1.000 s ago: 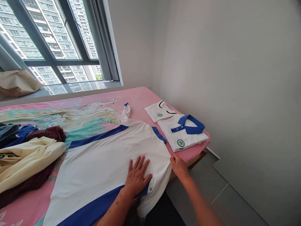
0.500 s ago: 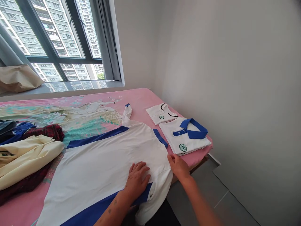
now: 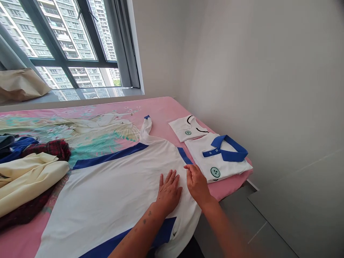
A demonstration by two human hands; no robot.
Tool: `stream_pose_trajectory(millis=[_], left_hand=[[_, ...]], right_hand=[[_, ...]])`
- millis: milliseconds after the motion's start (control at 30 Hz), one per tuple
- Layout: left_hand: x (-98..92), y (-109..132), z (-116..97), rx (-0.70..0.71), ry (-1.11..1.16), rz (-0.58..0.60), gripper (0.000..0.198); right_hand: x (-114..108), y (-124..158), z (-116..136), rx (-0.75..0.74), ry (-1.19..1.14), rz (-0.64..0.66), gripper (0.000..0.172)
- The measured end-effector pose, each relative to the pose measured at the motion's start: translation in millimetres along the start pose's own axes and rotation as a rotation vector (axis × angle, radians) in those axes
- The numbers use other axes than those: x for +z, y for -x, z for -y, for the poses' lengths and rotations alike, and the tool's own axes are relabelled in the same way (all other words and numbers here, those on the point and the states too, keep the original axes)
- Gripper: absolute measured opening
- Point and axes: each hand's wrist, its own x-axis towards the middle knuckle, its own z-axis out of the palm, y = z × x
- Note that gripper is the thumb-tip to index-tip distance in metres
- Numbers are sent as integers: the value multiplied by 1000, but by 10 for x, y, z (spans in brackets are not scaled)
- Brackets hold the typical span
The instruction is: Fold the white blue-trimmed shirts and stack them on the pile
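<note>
A white long-sleeved shirt with blue side panels [image 3: 115,190] lies spread face down over the bed, its blue collar edge toward the right. My left hand [image 3: 169,191] rests flat on the upper part of it, fingers stretched out. Just to the right, my right hand [image 3: 197,184] has its fingers closed on the shirt's fabric beside the blue collar; the exact pinch is partly hidden. One sleeve reaches away toward the window, and the other hangs over the near edge of the bed.
A folded white polo shirt with a blue collar [image 3: 215,157] and a folded white top with black trim [image 3: 186,128] lie at the bed's right edge. Rumpled clothes, with a cream garment [image 3: 34,175] on top, are at left. A brown paper bag [image 3: 23,84] sits on the windowsill.
Both hands have moved away from me across the shirt, toward its collar. My left hand has flattened out and come closer to my right. The view has shifted slightly.
</note>
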Motion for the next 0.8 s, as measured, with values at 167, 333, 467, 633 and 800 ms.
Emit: stream_pose_trajectory(millis=[167,333,467,633,800], left_hand=[[-3,-265,121,-186,-27,7,59],[-88,116,764,-306,-143,40,71],[-242,441,1086,-368,-200,63,71],[-293,346,876,-266,-182,39,65],[-326,387,1085,-270,-126,95,65]], right_hand=[[430,-337,-57,-130,-9,228,41],[702,-278,-372,-144,272,372,52],[781,-178,-458,-193,389,320,53],[842,-151,-479,-208,436,264,54],[876,-111,-535,-272,449,207,54]])
